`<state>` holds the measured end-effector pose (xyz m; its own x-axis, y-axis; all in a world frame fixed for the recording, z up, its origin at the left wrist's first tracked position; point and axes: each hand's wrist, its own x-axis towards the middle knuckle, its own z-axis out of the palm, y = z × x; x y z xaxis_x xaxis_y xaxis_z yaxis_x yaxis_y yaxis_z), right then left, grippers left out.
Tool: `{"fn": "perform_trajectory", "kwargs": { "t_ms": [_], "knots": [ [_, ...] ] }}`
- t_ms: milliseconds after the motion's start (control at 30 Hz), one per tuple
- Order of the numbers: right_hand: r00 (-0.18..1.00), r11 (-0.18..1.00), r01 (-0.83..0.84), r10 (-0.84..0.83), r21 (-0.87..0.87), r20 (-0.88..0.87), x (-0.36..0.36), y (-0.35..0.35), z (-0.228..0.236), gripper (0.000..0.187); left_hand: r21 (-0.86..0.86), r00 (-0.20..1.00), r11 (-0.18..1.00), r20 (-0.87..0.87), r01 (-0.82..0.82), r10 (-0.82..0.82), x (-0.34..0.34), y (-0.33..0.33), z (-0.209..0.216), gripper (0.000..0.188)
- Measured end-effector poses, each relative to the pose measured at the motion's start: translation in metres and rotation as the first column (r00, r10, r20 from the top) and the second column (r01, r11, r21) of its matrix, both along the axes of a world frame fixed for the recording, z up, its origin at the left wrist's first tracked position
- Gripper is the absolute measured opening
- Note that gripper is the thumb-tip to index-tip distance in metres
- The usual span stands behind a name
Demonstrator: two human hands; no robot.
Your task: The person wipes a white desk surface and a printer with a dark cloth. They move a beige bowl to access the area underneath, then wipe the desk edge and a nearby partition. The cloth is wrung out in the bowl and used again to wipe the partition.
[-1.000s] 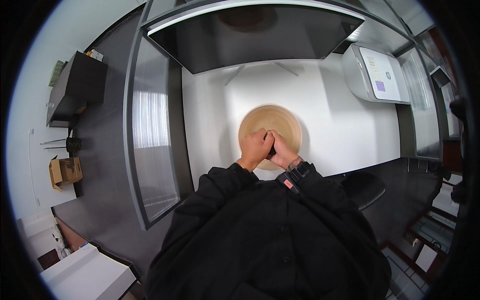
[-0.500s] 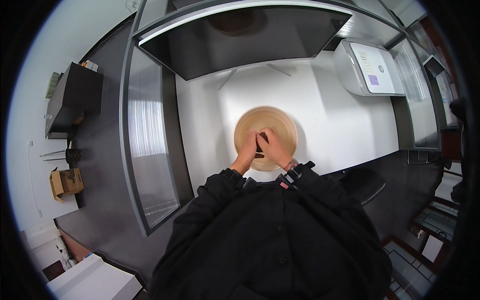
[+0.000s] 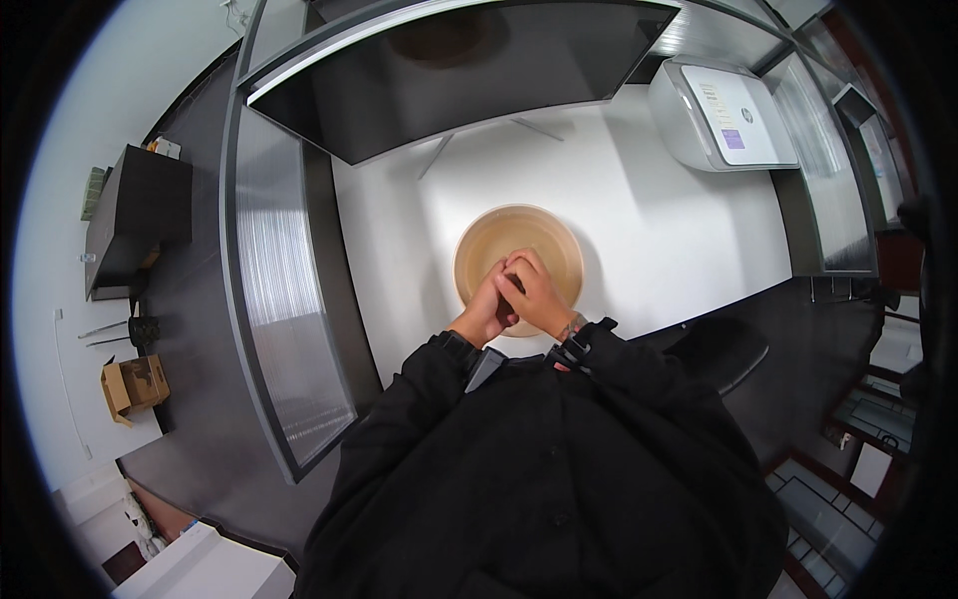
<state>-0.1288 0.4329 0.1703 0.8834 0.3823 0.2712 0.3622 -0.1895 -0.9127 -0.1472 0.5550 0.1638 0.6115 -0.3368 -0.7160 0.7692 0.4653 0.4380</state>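
Two bare hands meet above a round tan basin (image 3: 499, 230), and we see a small dark object (image 3: 514, 284) pressed between them, mostly hidden by fingers. The left hand (image 3: 486, 307) is curled around its left side; the right hand (image 3: 539, 297), a black band (image 3: 571, 350) at its wrist, closes over it from the right, the fingers of both touching. We cannot tell what the object is. The pair sits over the basin's nearer half, inside its side rims, while the farther half lies open beyond the fingertips. The basin rests on a white tabletop (image 3: 659, 225), close to the near edge, which the black sleeves (image 3: 414, 374) partly cover. To our right, a broad stretch of tabletop runs to a white printer (image 3: 738, 115) at the back corner. A ribbed partition (image 3: 284, 270) bounds the left side, and a wide dark monitor (image 3: 459, 85) spans the back, well apart from the hands.
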Motion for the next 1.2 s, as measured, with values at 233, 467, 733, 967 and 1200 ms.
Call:
{"fn": "perform_trajectory", "kwargs": {
  "t_ms": [233,467,733,967,1200],
  "knots": [
    [0.778,0.896,0.394,-0.204,0.207,-0.594,-0.007,0.02,-0.025,0.013,0.739,0.929,0.614,0.369,-0.277,-0.025,0.009,-0.019,-0.005,0.029],
    [0.397,0.679,0.661,0.046,0.32,-0.917,-0.009,0.02,-0.025,0.017,0.955,0.845,0.21,0.286,-0.21,-0.452,0.009,-0.016,0.011,0.029],
    [0.188,0.69,0.623,0.327,0.37,-0.926,-0.003,0.007,-0.029,0.015,0.852,0.622,0.094,0.447,-0.516,-0.642,0.007,-0.017,0.005,0.02],
    [0.023,0.643,0.656,0.506,0.395,-0.862,0.008,-0.002,-0.026,0.016,0.711,0.411,0.125,0.53,-0.692,-0.742,0.017,-0.018,0.011,0.012],
    [-0.016,0.715,0.539,0.537,0.445,-0.843,0.014,-0.011,-0.034,0.019,0.665,0.381,0.156,0.586,-0.73,-0.715,0.015,-0.024,0.01,0.008]
  ]
}}
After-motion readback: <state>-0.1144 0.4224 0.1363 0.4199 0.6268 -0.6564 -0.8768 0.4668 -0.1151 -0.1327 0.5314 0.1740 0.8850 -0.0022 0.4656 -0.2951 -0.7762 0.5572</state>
